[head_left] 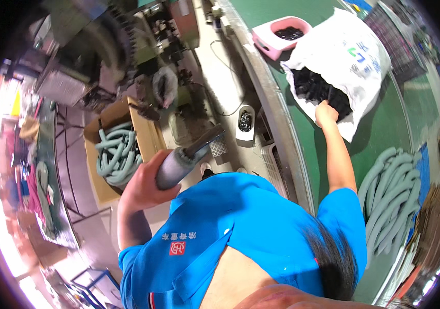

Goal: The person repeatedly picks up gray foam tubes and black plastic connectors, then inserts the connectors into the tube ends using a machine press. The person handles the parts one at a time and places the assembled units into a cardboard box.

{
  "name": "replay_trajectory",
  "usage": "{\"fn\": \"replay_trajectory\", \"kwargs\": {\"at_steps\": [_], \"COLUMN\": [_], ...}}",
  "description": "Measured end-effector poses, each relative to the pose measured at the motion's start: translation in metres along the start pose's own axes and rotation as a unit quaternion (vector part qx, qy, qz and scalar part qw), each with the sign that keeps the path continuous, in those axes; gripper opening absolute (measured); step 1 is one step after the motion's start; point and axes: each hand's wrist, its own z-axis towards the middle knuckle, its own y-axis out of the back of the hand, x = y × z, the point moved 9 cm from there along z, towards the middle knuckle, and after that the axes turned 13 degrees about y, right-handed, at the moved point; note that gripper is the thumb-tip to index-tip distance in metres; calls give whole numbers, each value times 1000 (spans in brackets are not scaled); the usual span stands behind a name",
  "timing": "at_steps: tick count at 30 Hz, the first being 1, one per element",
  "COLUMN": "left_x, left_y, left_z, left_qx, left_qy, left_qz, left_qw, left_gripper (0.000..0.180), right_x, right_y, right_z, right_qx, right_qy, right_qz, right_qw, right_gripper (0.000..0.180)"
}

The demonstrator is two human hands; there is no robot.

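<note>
My left hand [145, 181] is wrapped round a thick grey cylinder [175, 167], from whose far end a dark metal rod [204, 142] sticks out. It is held in the air in front of my body, on the left. On the right, my right hand [327, 114] is at the mouth of a white sack [351, 46] lying on the green bench. Its fingers are closed at the edge of a heap of black pieces [310, 86] inside. What they pinch is too small to make out.
Beside the sack stands a pink container [270, 42] with black parts. Grey-green foam tubes [390, 201] lie on the green bench [323, 177] nearer me. At left, a cardboard box [145, 129] holds more tubes, near machinery [91, 56]. A white container [245, 135] stands below the bench edge.
</note>
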Motion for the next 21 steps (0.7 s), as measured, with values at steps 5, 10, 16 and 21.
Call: {"fn": "replay_trajectory", "kwargs": {"at_steps": [5, 10, 16, 21], "left_x": [27, 35, 66, 91], "left_y": [-8, 11, 37, 50], "left_z": [7, 7, 3, -4], "left_qx": [-13, -20, -15, 54], "left_qy": [-20, -72, -51, -86], "left_qz": [-4, -27, -42, -22], "left_qw": [1000, 997, 998, 995], "left_gripper": [56, 56, 57, 59], "right_x": [196, 300, 349, 403], "right_y": [148, 231, 247, 246], "right_z": [-61, -137, -144, -152], "right_qx": [26, 93, 59, 95], "right_qy": [288, 455, 485, 612], "right_qz": [528, 610, 606, 528], "right_qw": [799, 642, 628, 581], "right_gripper": [36, 37, 39, 37]}}
